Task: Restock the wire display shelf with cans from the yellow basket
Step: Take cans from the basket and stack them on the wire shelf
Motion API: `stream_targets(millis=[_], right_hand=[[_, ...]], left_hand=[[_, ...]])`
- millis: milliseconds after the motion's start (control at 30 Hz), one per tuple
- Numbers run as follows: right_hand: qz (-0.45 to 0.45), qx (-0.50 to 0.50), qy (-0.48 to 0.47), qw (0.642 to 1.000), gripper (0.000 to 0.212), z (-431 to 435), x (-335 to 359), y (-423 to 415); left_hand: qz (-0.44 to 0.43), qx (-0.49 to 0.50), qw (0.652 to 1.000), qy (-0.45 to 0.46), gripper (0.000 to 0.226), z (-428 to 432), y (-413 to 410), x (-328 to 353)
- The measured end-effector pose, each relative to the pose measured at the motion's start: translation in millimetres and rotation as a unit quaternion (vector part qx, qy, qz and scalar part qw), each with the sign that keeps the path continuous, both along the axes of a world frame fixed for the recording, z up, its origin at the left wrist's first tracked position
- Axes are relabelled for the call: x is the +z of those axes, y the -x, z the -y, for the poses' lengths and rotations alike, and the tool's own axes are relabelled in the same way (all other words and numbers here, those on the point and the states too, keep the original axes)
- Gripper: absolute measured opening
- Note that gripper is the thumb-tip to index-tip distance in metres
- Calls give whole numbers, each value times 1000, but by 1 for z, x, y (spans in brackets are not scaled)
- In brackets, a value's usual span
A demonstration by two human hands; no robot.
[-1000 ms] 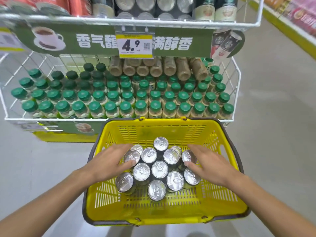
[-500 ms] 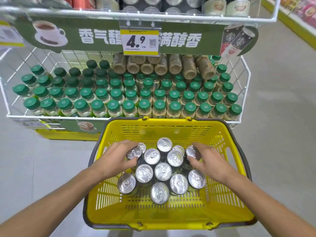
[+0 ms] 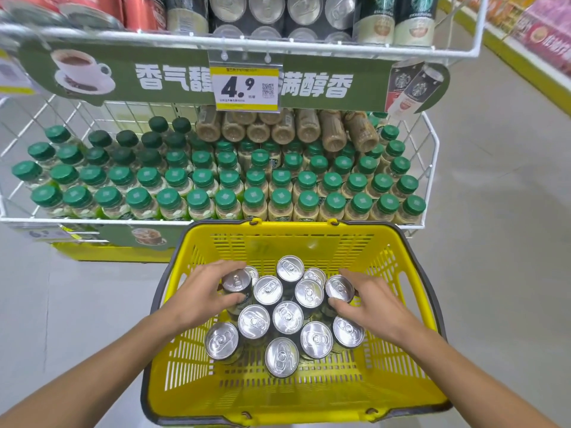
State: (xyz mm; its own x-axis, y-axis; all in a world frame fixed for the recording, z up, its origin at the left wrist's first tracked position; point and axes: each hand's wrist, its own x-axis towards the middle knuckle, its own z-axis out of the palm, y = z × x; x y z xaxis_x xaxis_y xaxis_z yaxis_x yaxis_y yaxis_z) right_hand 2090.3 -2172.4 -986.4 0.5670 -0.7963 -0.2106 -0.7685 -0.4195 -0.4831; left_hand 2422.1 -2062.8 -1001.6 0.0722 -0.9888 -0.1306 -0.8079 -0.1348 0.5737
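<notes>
Change since a second ago:
- Both hands were laid over the outer cans of the cluster. They are now closed round one can each.
- The left-hand can [image 3: 237,284] has come up out of the pack. Its lid tips toward the lower right of the frame and its dark side wall shows beneath.
- The right-hand can [image 3: 339,288] looks barely raised, if at all.
- More of the shelf's upper tier is in view.

Hands:
- The left hand [image 3: 200,293] comes in from the lower left. Its fingers are curled over the far side of its can and its thumb is across the near side, a firm wrap.
- The right hand [image 3: 372,304] comes in from the lower right. Its index finger reaches round the back of its can and its thumb presses the near side.
- Both forearms are bare and angle inward.

Location:
- The other cans [image 3: 287,317] stand upright, packed together, mid-floor of the yellow basket [image 3: 309,231], which fills the lower centre of the frame.
- The wire display shelf [image 3: 434,168] sits directly behind the basket. Its lower tier is full of green-capped bottles [image 3: 279,196].
- The top tier carries shelved cans [image 3: 304,10] above a green banner [image 3: 312,84] with a yellow price tag [image 3: 244,88].
</notes>
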Motion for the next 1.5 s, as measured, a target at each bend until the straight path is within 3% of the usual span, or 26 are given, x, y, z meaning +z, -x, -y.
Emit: stream_targets(millis=[167,300,567,767,1067,1200,1500], right_hand=[[82,-25,13,996,57,-1,15,11],[178,-21,42,983,34,17,73,8],[339,17,21,940,29,64,224,-46],[400,26,45,915,19,92,318,-72],[316,-12,54,947,42,164,392,-111],[238,5,89,967,54,193,387,-124],[135,7,84,987,49,222,362,-146]], left_hand=[[-64,36,997,11,64,-10,-3,21],[-145,61,986,53,54,7,-12,83],[-277,-48,954,101,50,74,-1,250],[-297,-48,946,121,58,104,-8,339],[-281,111,944,135,44,181,-7,410],[-293,156,935,123,43,206,-10,401],[-361,235,901,57,59,249,-26,349]])
